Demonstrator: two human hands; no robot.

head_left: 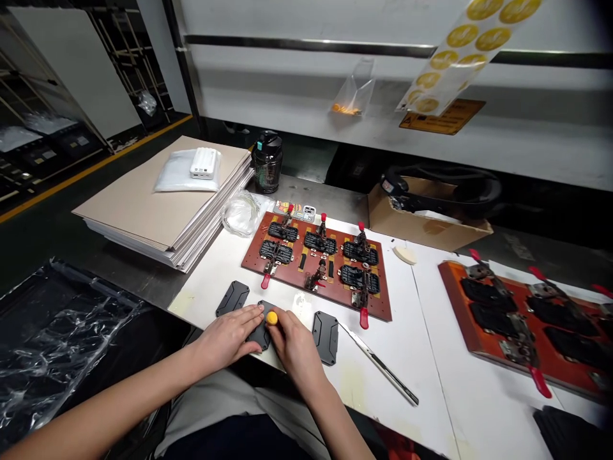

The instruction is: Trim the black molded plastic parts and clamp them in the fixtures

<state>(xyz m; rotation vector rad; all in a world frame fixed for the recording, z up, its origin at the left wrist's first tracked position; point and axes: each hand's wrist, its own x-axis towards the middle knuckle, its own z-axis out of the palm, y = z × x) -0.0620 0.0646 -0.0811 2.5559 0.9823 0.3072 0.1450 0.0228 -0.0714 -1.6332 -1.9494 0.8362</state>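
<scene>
Directly before me a black plastic cover lies near the table's front edge, mostly hidden beneath my hands. My left hand holds its left side, fingers laid over the top and thumb lower down. My right hand is closed around a small tool with a round yellow end, held upright over the cover; its lower part is hidden. Similar black covers lie to the left and to the right. Right of these, long metal tweezers rest on the white surface.
Beyond the covers sits a reddish-brown fixture board with black parts under red-handled clamps. A second fixture is at right. Stacked cardboard sheets, a dark bottle and an open carton stand farther back.
</scene>
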